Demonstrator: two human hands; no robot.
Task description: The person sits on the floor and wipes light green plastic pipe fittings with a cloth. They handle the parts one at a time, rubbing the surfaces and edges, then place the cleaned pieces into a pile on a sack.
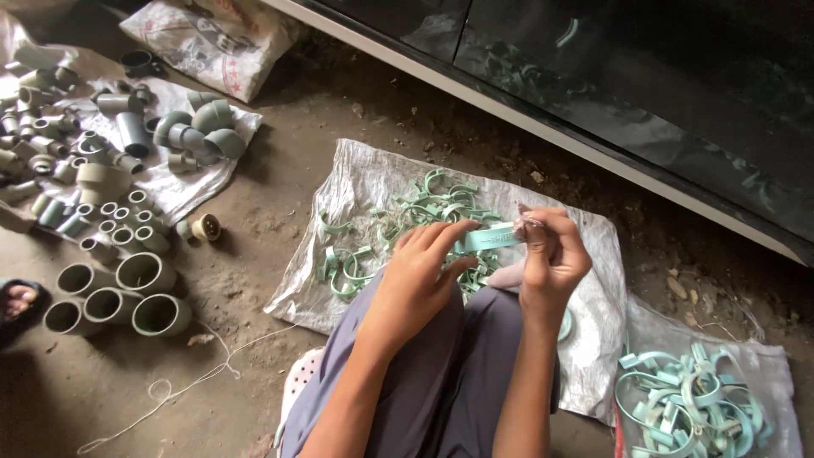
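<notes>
My left hand and my right hand together hold one pale green plastic pipe clamp above my lap. The left fingers pinch its left end, the right fingers grip its right end. Below the hands, a loose heap of the same green clamps lies on a grey woven sack spread on the dirt floor. My grey trouser legs cover the sack's near edge.
Grey pipe fittings and elbows lie scattered on a sack at the left, with larger couplings on the floor. More green clamps sit on a sack at lower right. A dark glass panel runs along the back. String trails on the ground.
</notes>
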